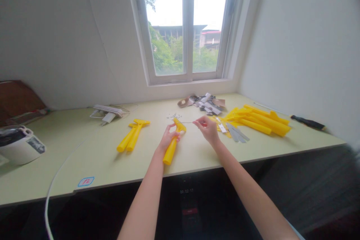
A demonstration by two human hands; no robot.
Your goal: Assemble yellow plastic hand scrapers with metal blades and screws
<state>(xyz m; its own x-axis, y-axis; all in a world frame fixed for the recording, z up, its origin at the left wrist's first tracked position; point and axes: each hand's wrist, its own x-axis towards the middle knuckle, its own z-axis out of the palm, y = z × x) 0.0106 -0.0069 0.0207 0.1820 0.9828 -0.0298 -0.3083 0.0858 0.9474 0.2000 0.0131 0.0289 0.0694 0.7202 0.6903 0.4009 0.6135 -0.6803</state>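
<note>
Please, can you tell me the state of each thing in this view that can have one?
Left hand: closed around the handle.
T-shaped yellow plastic handle: held, tilted, head up.
Right hand: pinching the wire.
Thin wire: held nearly level, reaching the handle's head.
Window: shut.
Two yellow handles: lying side by side.
Metal strips: lying flat, overlapping.

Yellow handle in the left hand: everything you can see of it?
The yellow plastic handle looks glossy and moulded: a long round grip widening into a wider head at the far end. It slants, head away from the person, with the left hand wrapped around its neck. A thin wire from the right hand reaches toward the head.
</note>
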